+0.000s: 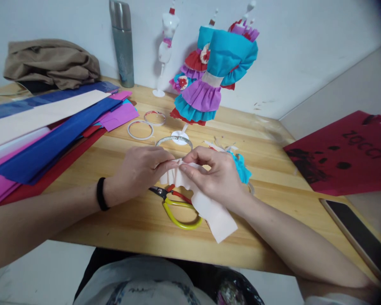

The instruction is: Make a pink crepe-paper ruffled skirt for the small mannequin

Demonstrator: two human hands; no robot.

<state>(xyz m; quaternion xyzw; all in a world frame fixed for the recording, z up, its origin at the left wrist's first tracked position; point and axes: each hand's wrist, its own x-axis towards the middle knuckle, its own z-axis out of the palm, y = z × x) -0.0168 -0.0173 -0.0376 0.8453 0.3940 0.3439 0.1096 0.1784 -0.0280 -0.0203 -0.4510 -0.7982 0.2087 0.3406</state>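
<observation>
Both hands meet over the middle of the wooden table (266, 161). My left hand (139, 171) and my right hand (214, 176) each pinch a pale pink crepe paper strip (214, 216), gathered into pleats between the fingertips. The loose end of the strip hangs toward the table's front edge. Yellow-handled scissors (178, 207) lie just under the strip. A black band circles my left wrist. A scrap of teal paper (243, 167) sits behind my right hand.
Blue, pink, red and white paper sheets (51, 135) are stacked at left. Mannequins in crepe dresses (216, 72) stand behind, with tape rolls (140, 129), a metal flask (123, 42) and brown cloth (51, 63). A red bag (343, 152) and phone (358, 233) lie right.
</observation>
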